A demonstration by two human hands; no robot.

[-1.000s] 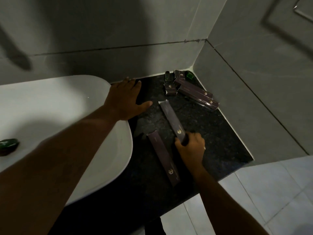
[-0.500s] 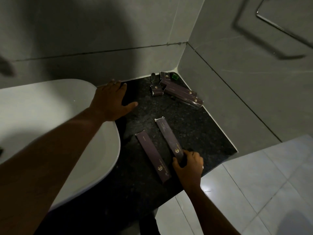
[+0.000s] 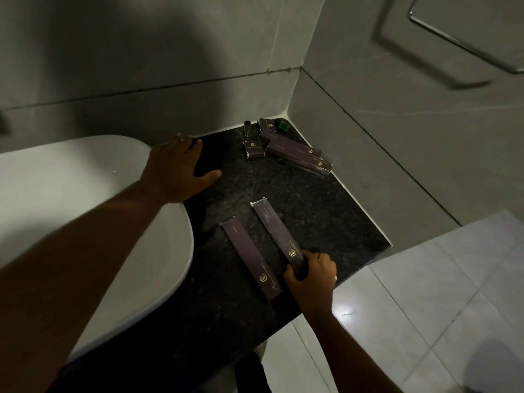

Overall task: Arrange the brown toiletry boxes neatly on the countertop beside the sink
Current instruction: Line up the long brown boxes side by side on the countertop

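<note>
**Two long boxes side by side, right hand on the near end of one**

On the dark speckled stone countertop point(image 3: 306, 211), just right of the white oval ceramic sink basin point(image 3: 85, 194): two long, flat brown toiletry boxes with gold logos at their near ends. Lying almost parallel, angled from near right to far left, close together with a narrow gap between. Left long brown box point(image 3: 249, 258) flat on the stone, untouched by either hand. Right long brown box point(image 3: 276, 232) set a little farther back, its far end flap slightly open.

Right hand point(image 3: 313, 275) at the near end of that right box, fingers curled and closed around the box end, thumb on the left side; a ring visible on one finger. Near the front edge of the countertop, above the pale tiled floor point(image 3: 425, 293).

Left hand point(image 3: 177, 168) spread flat, palm down, released and gripping nothing, resting across the sink rim and the adjoining countertop, thumb pointing right.

In the far corner against the grey tiled wall point(image 3: 368, 123): a cluster of more brown boxes — two long ones point(image 3: 300, 156) stacked side by side and touching, small square ones point(image 3: 254, 148) beside them, plus a small green item point(image 3: 282, 125) and a small dark bottle-like object point(image 3: 247, 128), too dim to identify. Well apart from the two near boxes.
</note>
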